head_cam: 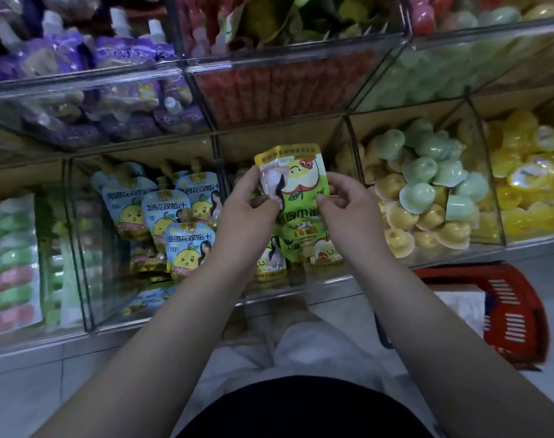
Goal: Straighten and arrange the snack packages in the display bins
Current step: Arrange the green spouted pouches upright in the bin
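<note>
Head view looks down on two tiers of clear display bins, with a person's bare arms reaching toward them. Far left of the green apple pouch (301, 184) lie pastel green and pink jelly packs (10, 260). Up and left of the pouch, on the higher tier, are purple spouted pouches (117, 58). Just left of the pouch, blue pomelo juice pouches (174, 216) stand with spouts up in their own bin.

The left grip (247, 203) pinches the pouch's left edge, thumb on the printed face. Straight above the pouch, the higher tier holds red stick packs (285, 86). The pouch itself is held up over the middle bin (316, 287), printed face toward the camera and its lettering upside down. Beneath it, more green pouches (269, 260) lie in that bin. The right grip (348, 203) has its fingers curled round the pouch's right edge.

Right of the pouch, a bin holds heaped green and yellow jelly cups (427, 191). Further right are bright yellow jelly cups (528, 184). Below and right of the pouch, a red basket (515, 314) sits on the tiled floor.
</note>
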{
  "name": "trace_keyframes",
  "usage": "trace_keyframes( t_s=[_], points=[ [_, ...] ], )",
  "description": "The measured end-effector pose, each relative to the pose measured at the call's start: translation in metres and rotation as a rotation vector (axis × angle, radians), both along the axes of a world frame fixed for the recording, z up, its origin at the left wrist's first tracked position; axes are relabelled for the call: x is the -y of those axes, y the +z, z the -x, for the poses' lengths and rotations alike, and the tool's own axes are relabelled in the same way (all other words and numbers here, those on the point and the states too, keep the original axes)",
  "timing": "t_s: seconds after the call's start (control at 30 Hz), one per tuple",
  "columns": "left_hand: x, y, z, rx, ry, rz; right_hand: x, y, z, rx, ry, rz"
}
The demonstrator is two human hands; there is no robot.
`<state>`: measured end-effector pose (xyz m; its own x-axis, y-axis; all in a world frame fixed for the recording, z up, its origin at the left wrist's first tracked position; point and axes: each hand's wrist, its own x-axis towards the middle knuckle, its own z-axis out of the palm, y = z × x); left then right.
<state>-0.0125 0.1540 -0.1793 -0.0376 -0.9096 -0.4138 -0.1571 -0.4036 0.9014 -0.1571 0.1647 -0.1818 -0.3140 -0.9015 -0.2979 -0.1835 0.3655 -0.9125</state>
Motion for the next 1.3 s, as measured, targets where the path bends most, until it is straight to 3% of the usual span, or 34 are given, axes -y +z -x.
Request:
trace_keyframes(
  t_s=[0.4,0.87,1.1,1.3],
  points=[
    [0.029,-0.052,0.025,0.038,0.101,-0.198,0.044,-0.063,0.029,-0.174,0.197,-0.212],
    [0.056,-0.074,0.041,-0.018,0.106,-0.276,0.076,-0.085,0.035,-0.133,0.256,-0.34],
    [0.058,-0.077,0.042,-0.12,0.196,-0.293,0.075,-0.081,0.032,-0.059,0.233,-0.299],
    [0.05,-0.066,0.04,-0.263,0.27,-0.223,0.063,-0.046,0.026,0.087,0.134,-0.098]
  ],
)
